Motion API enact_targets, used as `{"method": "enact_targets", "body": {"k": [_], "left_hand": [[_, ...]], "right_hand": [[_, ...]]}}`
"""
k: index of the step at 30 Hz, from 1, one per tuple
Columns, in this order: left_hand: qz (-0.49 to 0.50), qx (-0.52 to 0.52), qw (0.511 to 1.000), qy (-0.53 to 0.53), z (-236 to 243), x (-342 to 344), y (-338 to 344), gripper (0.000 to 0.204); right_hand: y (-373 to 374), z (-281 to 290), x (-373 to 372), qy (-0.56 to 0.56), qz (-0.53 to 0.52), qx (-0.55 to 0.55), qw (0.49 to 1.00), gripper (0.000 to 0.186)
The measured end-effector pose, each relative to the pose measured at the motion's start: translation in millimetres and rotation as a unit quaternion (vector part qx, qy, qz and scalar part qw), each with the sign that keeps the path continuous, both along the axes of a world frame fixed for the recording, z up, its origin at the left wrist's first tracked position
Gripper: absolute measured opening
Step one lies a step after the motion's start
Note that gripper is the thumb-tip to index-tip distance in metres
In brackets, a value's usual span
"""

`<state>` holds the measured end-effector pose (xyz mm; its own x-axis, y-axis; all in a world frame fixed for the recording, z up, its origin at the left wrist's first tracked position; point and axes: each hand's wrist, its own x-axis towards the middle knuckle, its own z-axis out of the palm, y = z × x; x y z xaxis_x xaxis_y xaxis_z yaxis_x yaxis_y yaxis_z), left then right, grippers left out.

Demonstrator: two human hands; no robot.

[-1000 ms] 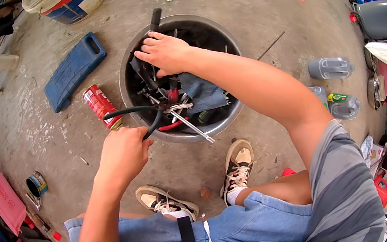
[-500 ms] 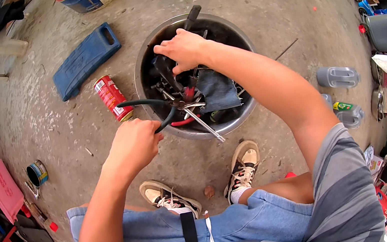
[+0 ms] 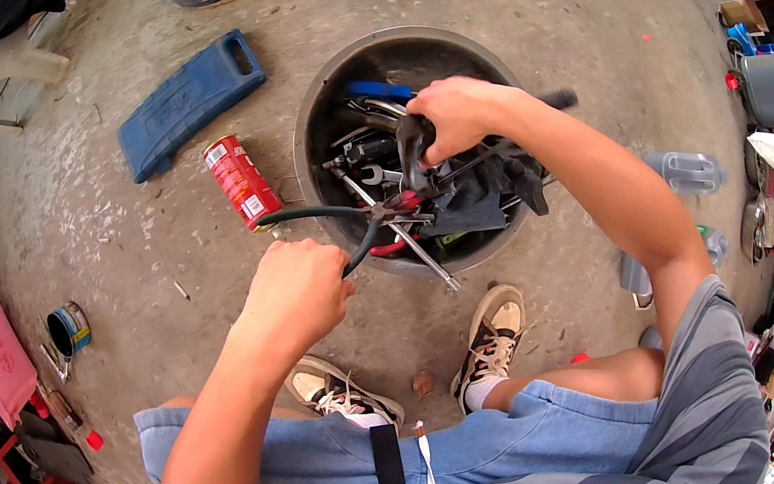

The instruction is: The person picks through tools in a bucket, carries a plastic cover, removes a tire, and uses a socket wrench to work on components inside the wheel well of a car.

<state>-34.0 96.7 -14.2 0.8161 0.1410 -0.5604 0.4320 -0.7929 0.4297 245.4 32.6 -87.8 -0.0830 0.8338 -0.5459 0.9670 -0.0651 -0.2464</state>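
Two bare hands at a metal bowl [image 3: 438,49] of jumbled tools on the concrete floor: left hand [image 3: 299,291] with fingers closed round one handle of dark green pliers [image 3: 380,213], handles spread wide, other handle jutting out leftward, head over the bowl. Right hand [image 3: 463,116] above the bowl, fingers curled round a black piece [image 3: 414,148], exact kind unclear, with wrench [image 3: 381,174], blue handle [image 3: 380,90] and dark cloth [image 3: 473,206] inside, chrome rod [image 3: 421,255] poking past the near rim. Left of the bowl, red can [image 3: 241,182] lying near, blue case [image 3: 188,106] beyond.
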Motion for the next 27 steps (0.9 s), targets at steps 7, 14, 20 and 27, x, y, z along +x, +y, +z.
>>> {"method": "enact_targets", "body": {"k": [7,14,20,27], "left_hand": [[-0.034,0.043,0.998,0.019,-9,-9,-9,0.018],[-0.029,0.088,0.995,0.042,-12,-5,-13,0.022],[-0.011,0.101,0.994,0.05,-17,-8,-9,0.025],[0.069,0.119,0.99,0.011,-9,-1,-1,0.025]], "right_hand": [[-31,0,-29,0.091,-0.104,-0.028,0.99,0.072],[-74,-10,-58,0.131,-0.196,-0.004,0.972,0.08],[-61,-8,-49,0.197,-0.225,-0.112,0.948,0.1],[-43,-31,-17,0.276,-0.233,-0.16,0.919,0.102]]}}
